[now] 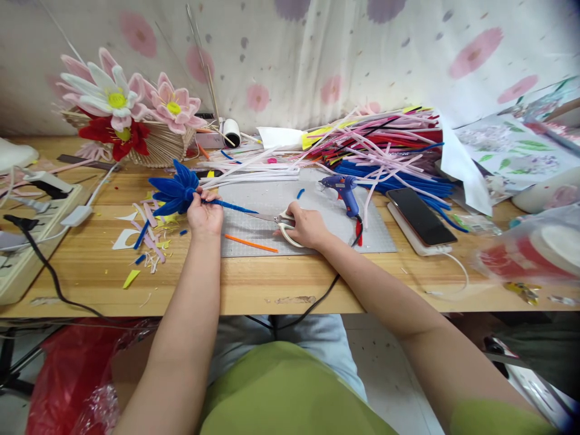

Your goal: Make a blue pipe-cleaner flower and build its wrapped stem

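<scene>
Blue pipe-cleaner flower [174, 189] — petals formed, stem untrimmed — held above the tabletop [317, 284] by the left hand [205, 214], clamped at its base; right hand [308, 225] grips scissors [284, 225] on the grey cutting mat [317, 199]. Offcuts [147, 238] lie left.

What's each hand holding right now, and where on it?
Left hand grips the blue flower at the base of its petals, where the stem starts. Right hand holds the scissors by the handles.

Bright, even daylight with soft shadows. Sharp around the fingers [209, 197]. Far right of them, edges bend and blur.
</scene>
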The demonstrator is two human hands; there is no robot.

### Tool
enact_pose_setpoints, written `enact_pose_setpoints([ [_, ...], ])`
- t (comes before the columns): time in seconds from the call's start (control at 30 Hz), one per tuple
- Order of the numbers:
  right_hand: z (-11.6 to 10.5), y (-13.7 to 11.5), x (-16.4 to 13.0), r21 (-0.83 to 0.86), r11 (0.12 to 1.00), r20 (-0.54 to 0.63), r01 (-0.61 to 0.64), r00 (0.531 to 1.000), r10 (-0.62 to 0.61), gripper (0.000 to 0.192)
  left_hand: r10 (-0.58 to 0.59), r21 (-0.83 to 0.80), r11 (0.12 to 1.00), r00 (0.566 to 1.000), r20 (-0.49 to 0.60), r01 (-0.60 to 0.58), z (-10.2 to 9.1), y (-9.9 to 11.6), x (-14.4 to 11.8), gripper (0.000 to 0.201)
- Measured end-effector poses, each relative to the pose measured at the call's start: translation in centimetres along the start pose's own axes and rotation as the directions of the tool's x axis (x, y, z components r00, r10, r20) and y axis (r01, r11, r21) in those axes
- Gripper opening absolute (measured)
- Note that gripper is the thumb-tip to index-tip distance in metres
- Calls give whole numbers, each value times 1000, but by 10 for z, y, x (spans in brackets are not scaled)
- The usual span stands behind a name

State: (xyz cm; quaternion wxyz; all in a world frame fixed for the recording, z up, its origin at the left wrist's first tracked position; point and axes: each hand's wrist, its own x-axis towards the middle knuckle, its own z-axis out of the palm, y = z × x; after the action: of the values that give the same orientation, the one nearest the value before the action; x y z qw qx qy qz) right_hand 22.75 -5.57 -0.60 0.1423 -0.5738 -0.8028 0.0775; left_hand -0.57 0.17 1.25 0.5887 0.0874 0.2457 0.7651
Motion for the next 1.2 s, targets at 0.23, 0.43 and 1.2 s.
enact_pose_setpoints([
  [0.23,2,1,1,-14,1000,10,7,1000,-7,43,3,-5,1000,1000,20,-3,0,1,-1,35],
  [0.43,-1,8,1,66,996,-64,-66,995,71,41,-27,-53,998,999,-19,26,2,2,-2,35],
  [1.2,-23,24,5,82,995,-148,49,988,-36,28,-62,49,997,989,133,56,12,-4,-16,27],
])
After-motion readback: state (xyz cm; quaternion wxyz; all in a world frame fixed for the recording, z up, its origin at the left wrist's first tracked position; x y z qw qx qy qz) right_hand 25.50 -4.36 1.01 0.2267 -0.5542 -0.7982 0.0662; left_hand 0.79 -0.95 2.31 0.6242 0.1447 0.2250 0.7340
